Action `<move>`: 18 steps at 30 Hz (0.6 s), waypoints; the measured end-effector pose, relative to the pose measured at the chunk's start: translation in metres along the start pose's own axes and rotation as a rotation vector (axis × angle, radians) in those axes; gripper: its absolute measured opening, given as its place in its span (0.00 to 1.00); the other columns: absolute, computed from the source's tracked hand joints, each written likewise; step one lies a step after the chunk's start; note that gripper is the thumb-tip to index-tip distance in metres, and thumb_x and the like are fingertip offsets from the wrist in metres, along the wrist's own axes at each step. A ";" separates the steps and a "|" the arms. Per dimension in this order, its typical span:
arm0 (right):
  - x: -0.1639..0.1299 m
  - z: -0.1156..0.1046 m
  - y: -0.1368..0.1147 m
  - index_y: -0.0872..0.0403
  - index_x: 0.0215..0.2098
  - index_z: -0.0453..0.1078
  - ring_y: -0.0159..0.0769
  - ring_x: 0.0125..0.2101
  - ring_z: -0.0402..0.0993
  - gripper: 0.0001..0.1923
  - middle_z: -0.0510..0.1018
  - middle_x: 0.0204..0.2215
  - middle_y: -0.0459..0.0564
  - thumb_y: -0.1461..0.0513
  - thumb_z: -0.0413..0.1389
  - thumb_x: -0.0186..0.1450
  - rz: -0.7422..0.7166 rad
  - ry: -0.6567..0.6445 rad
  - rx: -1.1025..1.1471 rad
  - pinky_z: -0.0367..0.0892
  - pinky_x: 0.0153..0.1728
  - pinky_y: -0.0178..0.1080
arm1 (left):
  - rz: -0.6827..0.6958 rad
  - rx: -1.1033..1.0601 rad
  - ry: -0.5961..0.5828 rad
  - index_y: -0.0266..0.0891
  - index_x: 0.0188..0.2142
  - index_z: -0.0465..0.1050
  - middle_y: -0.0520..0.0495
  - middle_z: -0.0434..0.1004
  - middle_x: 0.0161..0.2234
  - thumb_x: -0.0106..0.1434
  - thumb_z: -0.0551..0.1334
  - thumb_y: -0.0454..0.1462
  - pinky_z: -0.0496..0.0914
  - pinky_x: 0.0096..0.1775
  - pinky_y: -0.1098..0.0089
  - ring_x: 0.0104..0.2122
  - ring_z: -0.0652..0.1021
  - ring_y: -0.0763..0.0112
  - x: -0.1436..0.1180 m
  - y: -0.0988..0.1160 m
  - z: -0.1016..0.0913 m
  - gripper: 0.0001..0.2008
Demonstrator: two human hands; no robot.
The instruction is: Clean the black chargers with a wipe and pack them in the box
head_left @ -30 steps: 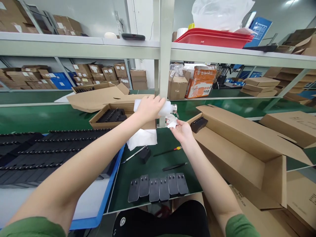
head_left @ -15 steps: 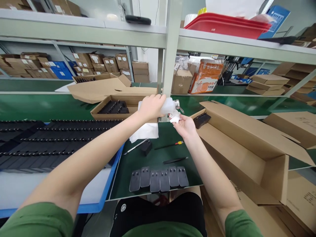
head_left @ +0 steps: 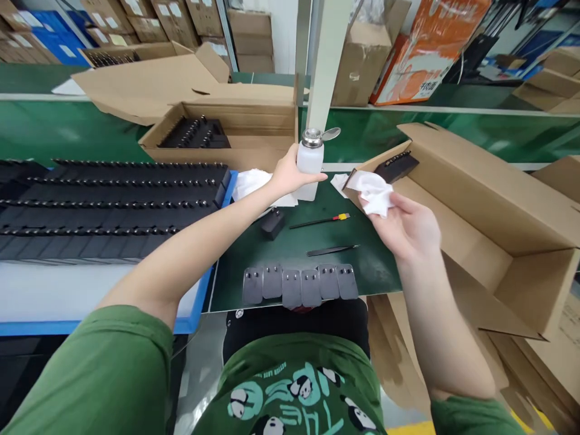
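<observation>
Broadly, a dark green worktop [head_left: 290, 254] is seen, flanked at its left edge by a blue tray [head_left: 199, 302] stacked with rows of black parts [head_left: 109, 205] and at its right edge by a long open cardboard box [head_left: 475, 199]. Behind its far edge a second open box [head_left: 254, 130] of black pieces is set beside a pale upright post [head_left: 328, 66]. Near the far edge a white dispenser bottle [head_left: 308, 163] is stood upright, its long axis vertical, its metal cap flipped open; it is clasped by the left hand [head_left: 290, 175], whose fingers are curled round its body. Just right of it, apart from the bottle, a crumpled white wipe [head_left: 374, 190] is pinched in the closed fingers of the right hand [head_left: 408, 229], raised above the worktop. Along the near edge six dark plates [head_left: 299, 284] are laid in a row; between them and the bottle lie black tweezers [head_left: 330, 249], a thin yellow-tipped tool [head_left: 319, 222] and a small black block [head_left: 273, 223].
</observation>
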State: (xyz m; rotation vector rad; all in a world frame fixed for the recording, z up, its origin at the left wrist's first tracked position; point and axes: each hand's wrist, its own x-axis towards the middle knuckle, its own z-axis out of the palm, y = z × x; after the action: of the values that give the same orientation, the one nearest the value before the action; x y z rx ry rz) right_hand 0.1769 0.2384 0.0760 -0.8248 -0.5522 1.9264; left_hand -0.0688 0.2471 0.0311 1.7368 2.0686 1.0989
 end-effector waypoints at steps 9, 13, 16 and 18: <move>-0.094 -0.094 0.029 0.53 0.54 0.75 0.40 0.56 0.74 0.19 0.76 0.58 0.52 0.60 0.47 0.71 -0.331 0.349 -0.282 0.68 0.62 0.48 | 0.181 -0.010 -0.009 0.42 0.67 0.52 0.39 0.57 0.69 0.59 0.67 0.57 0.57 0.67 0.51 0.68 0.62 0.51 -0.087 0.032 -0.060 0.45; -0.124 -0.103 0.079 0.49 0.64 0.67 0.44 0.64 0.67 0.22 0.68 0.66 0.50 0.61 0.46 0.74 -0.541 0.349 -0.569 0.62 0.65 0.55 | 0.197 0.241 -0.118 0.58 0.71 0.48 0.50 0.60 0.69 0.57 0.65 0.63 0.55 0.69 0.44 0.68 0.62 0.47 -0.211 0.049 -0.085 0.48; -0.137 -0.100 0.107 0.52 0.72 0.53 0.48 0.71 0.51 0.30 0.60 0.70 0.51 0.67 0.45 0.72 -0.781 0.052 -1.194 0.52 0.69 0.59 | 0.116 0.358 -0.152 0.52 0.71 0.49 0.40 0.64 0.66 0.58 0.67 0.58 0.58 0.64 0.35 0.66 0.63 0.38 -0.260 0.045 -0.063 0.48; -0.141 -0.097 0.117 0.57 0.73 0.49 0.50 0.72 0.46 0.34 0.57 0.70 0.55 0.70 0.48 0.68 -0.908 -0.115 -1.557 0.47 0.71 0.57 | 0.118 0.418 -0.155 0.50 0.68 0.56 0.37 0.67 0.63 0.60 0.68 0.53 0.61 0.61 0.34 0.64 0.66 0.35 -0.265 0.039 -0.044 0.41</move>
State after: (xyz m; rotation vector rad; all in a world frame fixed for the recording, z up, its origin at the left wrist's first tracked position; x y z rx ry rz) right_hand 0.2274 0.0636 -0.0230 -1.0233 -2.1313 0.4276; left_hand 0.0070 -0.0133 0.0118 2.0785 2.2363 0.5571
